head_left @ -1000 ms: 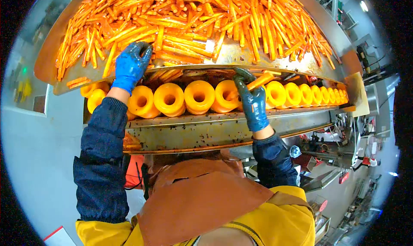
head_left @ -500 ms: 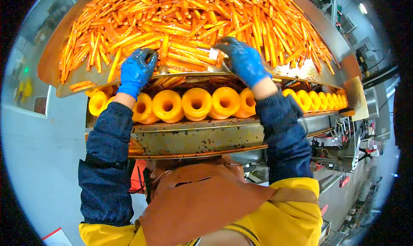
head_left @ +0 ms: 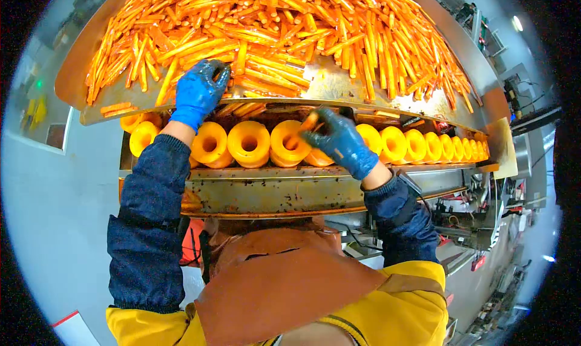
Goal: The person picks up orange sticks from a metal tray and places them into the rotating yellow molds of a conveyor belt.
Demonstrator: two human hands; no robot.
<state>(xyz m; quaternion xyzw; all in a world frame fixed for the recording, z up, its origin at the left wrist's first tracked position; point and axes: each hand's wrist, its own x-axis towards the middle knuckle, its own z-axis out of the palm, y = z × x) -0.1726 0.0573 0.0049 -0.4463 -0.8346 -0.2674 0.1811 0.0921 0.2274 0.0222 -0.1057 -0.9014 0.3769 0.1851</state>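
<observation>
Remotely, I see the right hand (head_left: 345, 141) pinching a stick (head_left: 309, 122) tilted at a cup (head_left: 281, 146), while the left hand (head_left: 200, 94) (half-curled, its hold I cannot tell) is by the pile (head_left: 272, 28).

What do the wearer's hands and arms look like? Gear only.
Left hand and right hand: blue gloves, darkly stained at the fingers, with the right stained more widely. Bare wrist shows between each glove and cuff. Forearms: dark navy sleeves, creased and baggy, gathered at the wrist. Yellow garment at the upper arms. No cables or clear markings seen on either arm.
</observation>
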